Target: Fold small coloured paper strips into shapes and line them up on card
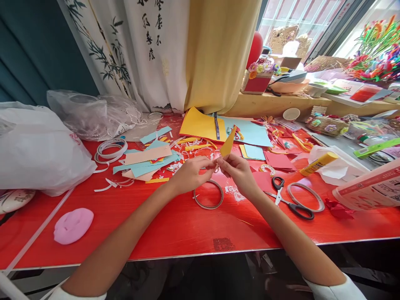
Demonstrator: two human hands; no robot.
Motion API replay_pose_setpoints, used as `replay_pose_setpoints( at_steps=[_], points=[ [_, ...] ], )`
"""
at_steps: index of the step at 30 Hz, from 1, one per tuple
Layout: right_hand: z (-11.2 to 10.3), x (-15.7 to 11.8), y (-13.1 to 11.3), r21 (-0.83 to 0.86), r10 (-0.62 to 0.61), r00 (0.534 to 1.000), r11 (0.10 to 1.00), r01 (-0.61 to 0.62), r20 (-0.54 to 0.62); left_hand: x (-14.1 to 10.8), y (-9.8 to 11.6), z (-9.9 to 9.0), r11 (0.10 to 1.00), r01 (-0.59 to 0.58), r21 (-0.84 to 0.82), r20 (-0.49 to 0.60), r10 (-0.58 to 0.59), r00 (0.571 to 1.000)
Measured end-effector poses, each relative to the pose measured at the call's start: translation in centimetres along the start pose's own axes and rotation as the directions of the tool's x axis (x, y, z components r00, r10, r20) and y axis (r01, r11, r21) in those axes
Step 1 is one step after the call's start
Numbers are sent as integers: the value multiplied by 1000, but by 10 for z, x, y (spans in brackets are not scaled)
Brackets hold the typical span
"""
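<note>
My right hand (pixel 236 171) is closed on a pointed piece of yellow paper (pixel 228 143), which sticks up from between its thumb and fingers. Close against it, my left hand (pixel 194 172) has its fingertips pinched at the lower end of the paper; what exactly they grip is too small to make out. Below both hands a roll of narrow tape (pixel 208 206) lies flat on the red table (pixel 175 229). To the right of my right hand, a pair of black-handled scissors (pixel 293 204) lies with its blades apart.
Paper strips (pixel 150 155) and scraps cover the middle left, beside white tape rolls (pixel 110 151). A pink lump (pixel 73 225) lies at the front left, a white plastic bag (pixel 37 146) behind it. A glue stick (pixel 318 163) and a large pink bottle (pixel 371 187) are at the right.
</note>
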State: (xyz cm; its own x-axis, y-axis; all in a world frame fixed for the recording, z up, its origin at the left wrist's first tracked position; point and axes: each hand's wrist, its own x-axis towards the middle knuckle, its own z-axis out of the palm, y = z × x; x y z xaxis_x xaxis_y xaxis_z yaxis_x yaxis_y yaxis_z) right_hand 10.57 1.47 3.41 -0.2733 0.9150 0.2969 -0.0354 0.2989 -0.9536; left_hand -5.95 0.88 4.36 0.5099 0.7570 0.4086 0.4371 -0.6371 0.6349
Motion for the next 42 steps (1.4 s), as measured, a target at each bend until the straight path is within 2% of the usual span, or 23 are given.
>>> replay_pose_setpoints(
  at_steps=[12, 19, 27, 30, 33, 35, 37, 38, 40, 42],
  points=[
    [-2, 0, 2, -11, -13, 999, 1000, 14, 29, 0, -4, 3, 1000, -23, 4, -68, 23, 997],
    [-3, 1, -1, 11, -1, 999, 1000, 1, 53, 2, -2, 3, 999, 29, -44, -94, -33, 995],
    [-7, 7, 3, 121, 50, 997, 992, -41, -65, 3, -8, 3, 935, 132, -329, 7, -137, 991],
    [-7, 8, 7, 130, 72, 989, 990, -55, -129, 3, -7, 3, 917, 176, -358, -26, -198, 980],
    [-10, 8, 10, 67, 100, 977, 994, -88, -187, 3, -7, 2, 940, 225, -257, -122, -263, 957],
    [-20, 11, 9, 50, 153, 972, 988, -146, -180, 2, -8, 3, 957, 244, -154, -191, -271, 943],
    [-40, 22, 6, 44, 191, 964, 982, -186, -183, 2, -13, 5, 972, 231, -50, -253, -236, 938],
    [-54, 32, 4, 17, 184, 959, 983, -184, -216, 1, -17, 7, 976, 217, 7, -282, -206, 937],
    [-87, 57, 1, -122, 98, 923, 981, -153, -371, 1, -26, 10, 974, 188, 124, -318, -140, 937],
    [-121, 88, 1, -318, 62, 885, 920, -231, -462, 0, -39, 13, 959, 177, 221, -329, -97, 939]
  ],
)
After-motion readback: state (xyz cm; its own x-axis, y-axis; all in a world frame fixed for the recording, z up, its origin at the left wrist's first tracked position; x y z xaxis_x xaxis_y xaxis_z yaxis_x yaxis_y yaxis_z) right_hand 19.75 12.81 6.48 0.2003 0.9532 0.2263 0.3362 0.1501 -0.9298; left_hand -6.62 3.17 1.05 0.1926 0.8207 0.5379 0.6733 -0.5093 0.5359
